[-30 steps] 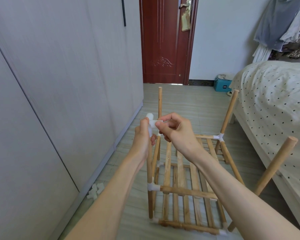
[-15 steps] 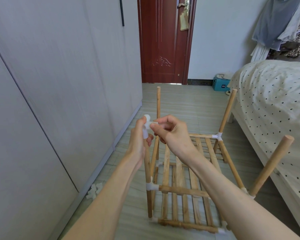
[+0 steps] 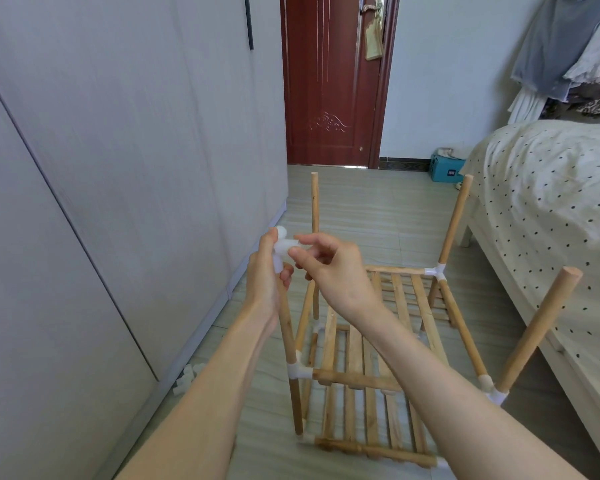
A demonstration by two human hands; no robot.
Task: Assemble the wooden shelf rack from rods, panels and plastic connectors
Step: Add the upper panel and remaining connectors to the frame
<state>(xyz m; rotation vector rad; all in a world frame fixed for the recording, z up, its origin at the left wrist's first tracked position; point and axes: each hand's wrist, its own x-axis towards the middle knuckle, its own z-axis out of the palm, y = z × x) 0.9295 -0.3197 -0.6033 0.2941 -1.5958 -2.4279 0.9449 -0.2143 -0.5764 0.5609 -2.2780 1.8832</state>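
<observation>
A partly built wooden shelf rack (image 3: 371,375) stands on the floor with two slatted panels, upright rods and white plastic connectors at the joints. A white connector (image 3: 282,249) sits on top of the near left rod (image 3: 289,337). My left hand (image 3: 265,275) grips that rod's top and the connector. My right hand (image 3: 326,268) pinches the connector's side arm with thumb and forefinger. Three other rods stand bare-topped: far left (image 3: 314,202), far right (image 3: 456,216) and near right (image 3: 537,327).
A grey wardrobe (image 3: 118,168) runs along the left, with spare white connectors (image 3: 187,377) on the floor at its foot. A bed with a dotted cover (image 3: 551,216) borders the right. A red door (image 3: 329,81) and a blue box (image 3: 444,168) lie beyond.
Both hands stay on the connector at the near left rod's top. My right hand's fingers have loosened a little. The camera has tipped slightly.
</observation>
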